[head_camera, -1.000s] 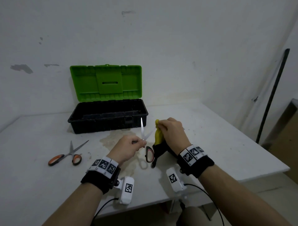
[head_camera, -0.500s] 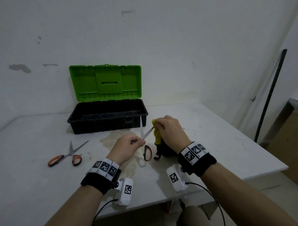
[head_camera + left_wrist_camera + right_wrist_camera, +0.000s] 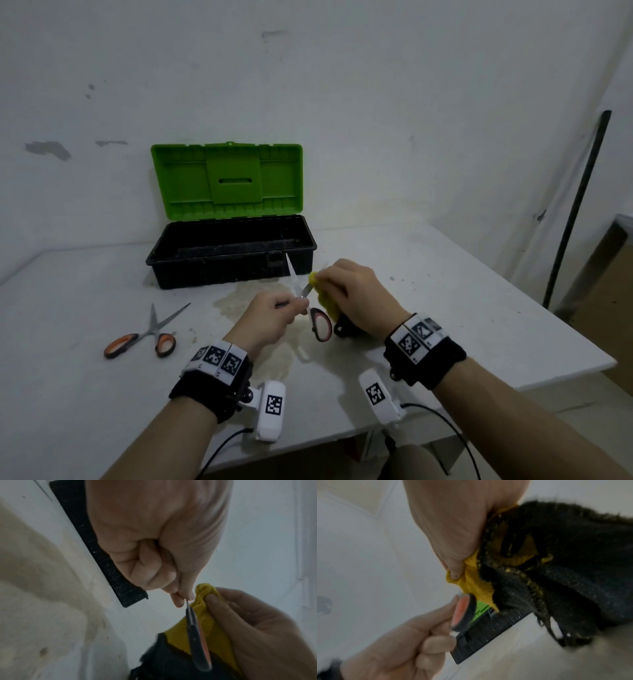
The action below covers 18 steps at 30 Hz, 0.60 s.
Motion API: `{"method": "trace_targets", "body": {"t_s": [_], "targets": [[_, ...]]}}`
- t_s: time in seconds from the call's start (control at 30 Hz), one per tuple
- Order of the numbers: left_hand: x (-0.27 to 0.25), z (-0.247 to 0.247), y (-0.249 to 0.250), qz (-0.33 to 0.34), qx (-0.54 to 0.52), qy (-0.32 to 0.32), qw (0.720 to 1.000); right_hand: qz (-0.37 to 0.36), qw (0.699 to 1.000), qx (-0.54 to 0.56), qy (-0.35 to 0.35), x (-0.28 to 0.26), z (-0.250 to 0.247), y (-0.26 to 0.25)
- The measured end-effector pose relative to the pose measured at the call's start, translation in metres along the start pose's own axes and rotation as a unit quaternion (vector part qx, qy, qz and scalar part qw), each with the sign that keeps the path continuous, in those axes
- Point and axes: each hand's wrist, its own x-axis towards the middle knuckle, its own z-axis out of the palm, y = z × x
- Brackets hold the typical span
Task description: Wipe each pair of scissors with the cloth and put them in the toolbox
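Observation:
My left hand (image 3: pixel 274 313) pinches an opened pair of orange-and-black-handled scissors (image 3: pixel 320 323) near the pivot, one blade pointing up toward the toolbox. My right hand (image 3: pixel 356 294) grips a yellow-and-black cloth (image 3: pixel 325 298) and presses it round the other blade. In the left wrist view the scissors (image 3: pixel 195 635) hang edge-on beside the cloth (image 3: pixel 205 615). In the right wrist view the cloth (image 3: pixel 556 568) fills the frame and an orange handle (image 3: pixel 462 611) shows beside it. A second pair of scissors (image 3: pixel 144 334) lies open on the table at the left. The black toolbox (image 3: pixel 226 270) stands open behind, green lid (image 3: pixel 226 181) raised.
The white table (image 3: pixel 445 308) has a yellowish stain in front of the toolbox and its right edge is near my right arm. A dark pole (image 3: pixel 579 205) leans against the wall at the right. White wall behind.
My right hand has slid the cloth down the blade toward the pivot. Both hands and the scissors have dropped slightly lower over the table.

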Motion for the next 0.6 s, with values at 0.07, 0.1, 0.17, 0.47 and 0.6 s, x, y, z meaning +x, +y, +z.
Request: {"method": "trace_targets", "body": {"t_s": [0.07,0.1,0.17,0.47,0.6], "targets": [[-0.001,0.004,0.002,-0.013,-0.034,-0.022,0.999,-0.051,0.998,-0.025,-0.023,-0.006,0.005,-0.001],[-0.001,0.005,0.004,-0.014,-0.041,-0.030,0.999,-0.060,0.997,-0.036,-0.021,-0.007,0.006,0.001],[-0.003,0.007,0.006,-0.017,-0.048,-0.036,0.998,-0.047,0.998,-0.036,0.011,-0.006,0.007,0.008],[-0.002,0.006,0.002,-0.008,-0.028,-0.028,0.999,0.002,0.997,-0.007,0.072,-0.008,-0.002,0.008],[-0.001,0.007,0.000,0.033,0.039,-0.034,0.998,0.048,0.997,-0.033,0.046,-0.009,0.003,0.010]]}}
